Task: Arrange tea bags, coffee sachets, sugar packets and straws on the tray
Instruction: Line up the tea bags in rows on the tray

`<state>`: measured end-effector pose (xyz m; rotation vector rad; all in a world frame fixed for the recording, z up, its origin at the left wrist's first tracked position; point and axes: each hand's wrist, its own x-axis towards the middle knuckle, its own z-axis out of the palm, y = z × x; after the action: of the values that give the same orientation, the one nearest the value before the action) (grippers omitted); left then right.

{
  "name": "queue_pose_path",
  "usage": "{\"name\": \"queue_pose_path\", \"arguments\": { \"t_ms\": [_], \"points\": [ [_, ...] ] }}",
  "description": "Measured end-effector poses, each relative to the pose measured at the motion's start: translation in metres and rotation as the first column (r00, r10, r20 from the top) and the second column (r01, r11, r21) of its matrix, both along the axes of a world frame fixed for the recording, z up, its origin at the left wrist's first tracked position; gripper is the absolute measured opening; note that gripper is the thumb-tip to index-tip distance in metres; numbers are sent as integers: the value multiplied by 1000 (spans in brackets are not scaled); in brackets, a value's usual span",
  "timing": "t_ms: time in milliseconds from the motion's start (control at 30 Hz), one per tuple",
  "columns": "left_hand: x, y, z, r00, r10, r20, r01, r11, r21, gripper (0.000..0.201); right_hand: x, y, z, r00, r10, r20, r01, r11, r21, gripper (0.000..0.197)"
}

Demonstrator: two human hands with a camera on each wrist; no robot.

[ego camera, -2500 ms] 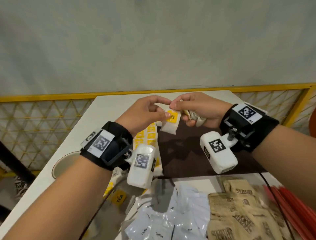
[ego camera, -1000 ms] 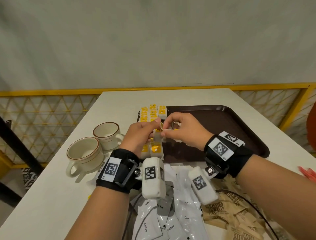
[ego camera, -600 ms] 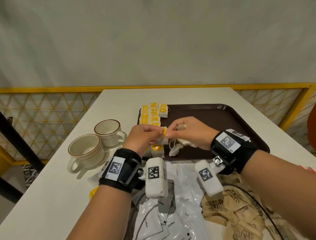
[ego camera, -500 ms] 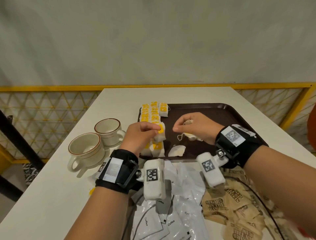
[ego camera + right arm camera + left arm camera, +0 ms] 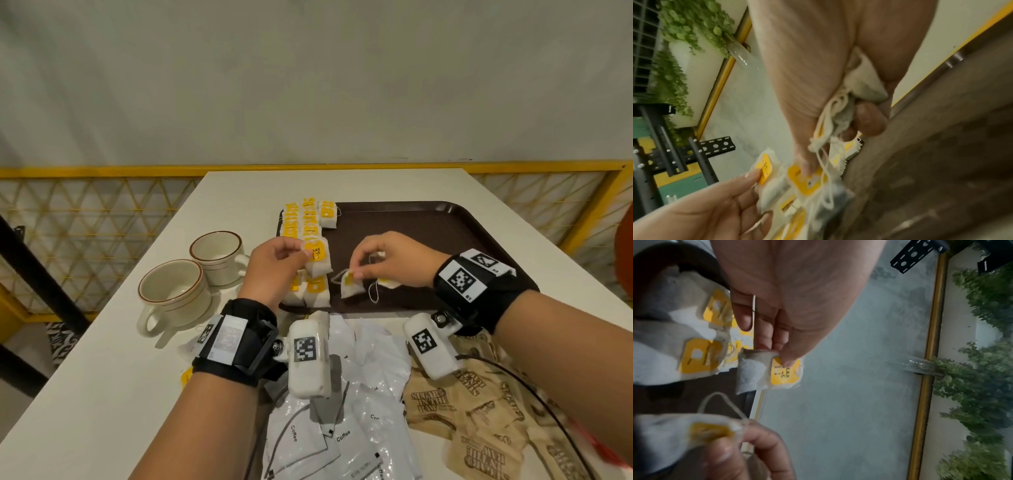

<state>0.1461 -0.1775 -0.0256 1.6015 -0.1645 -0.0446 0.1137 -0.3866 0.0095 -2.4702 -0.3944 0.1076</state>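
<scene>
A dark brown tray [image 5: 428,222] lies on the white table, with rows of yellow-tagged tea bags [image 5: 308,219] along its left side. My left hand [image 5: 305,251] pinches one tea bag [image 5: 318,257] by its top, just above the near end of that row; the left wrist view shows the same tea bag [image 5: 783,373]. My right hand [image 5: 356,270] pinches another tea bag [image 5: 351,287] by its yellow tag, low over the tray. It also keeps a bundle of tea bags [image 5: 863,84] with strings in its palm.
White coffee sachets [image 5: 342,411] and brown sugar packets [image 5: 479,428] lie heaped in front of the tray. Red straws [image 5: 609,452] show at the lower right edge. Two cups [image 5: 174,294] [image 5: 219,253] stand left of the tray. A yellow railing runs behind the table.
The hands, first joined over one tea bag, have parted. The right hand came down and took the loose tea bag lying on the tray; the left has barely moved.
</scene>
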Motion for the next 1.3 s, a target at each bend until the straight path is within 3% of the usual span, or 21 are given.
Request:
{"name": "queue_pose_path", "arguments": {
  "t_ms": [67, 167, 333, 500, 667, 800, 867, 933, 1033, 1167, 1300],
  "points": [
    [0, 0, 0, 1000, 9, 22, -9, 1000, 6, 11, -4, 0, 10, 999, -45, -29, 48, 993, 112, 6],
    [-2, 0, 1, 999, 9, 52, -9, 1000, 9, 10, -12, 7, 24, 988, 35, -150, -7, 983, 183, 14],
    [-9, -6, 7, 996, -48, 71, 50, 998, -23, 14, -11, 23, 25, 990, -125, -58, 138, 891, 433, 34],
    [-13, -7, 9, 996, -82, 46, 86, 990, -108, 8, -9, 29, 19, 969, -221, -112, 248, 855, 455, 27],
    [-15, -8, 13, 993, -110, 46, 113, 991, -71, 15, -9, 33, 20, 956, -256, -140, 292, 869, 400, 12],
    [-18, -9, 12, 976, -188, 108, 191, 982, -12, 20, -9, 32, 20, 938, -271, -216, 341, 829, 444, 13],
    [-17, -10, 10, 962, -193, 194, 184, 981, 63, 26, -9, 34, 19, 920, -245, -307, 380, 750, 542, 14],
    [-17, -12, 9, 949, -195, 248, 159, 975, 155, 31, -7, 35, 18, 874, -214, -436, 468, 611, 639, 14],
    [-22, -17, 12, 963, -195, 186, 149, 960, 236, 41, -6, 35, 17, 788, -192, -584, 601, 440, 667, 20],
    [-31, -27, 15, 982, -184, 44, 172, 965, 198, 26, -9, 39, 12, 757, -230, -612, 645, 414, 642, 26],
    [-32, -34, 10, 988, -151, 19, 144, 968, 206, 43, -11, 44, 9, 768, -169, -617, 628, 386, 676, 24]
  ]
}}
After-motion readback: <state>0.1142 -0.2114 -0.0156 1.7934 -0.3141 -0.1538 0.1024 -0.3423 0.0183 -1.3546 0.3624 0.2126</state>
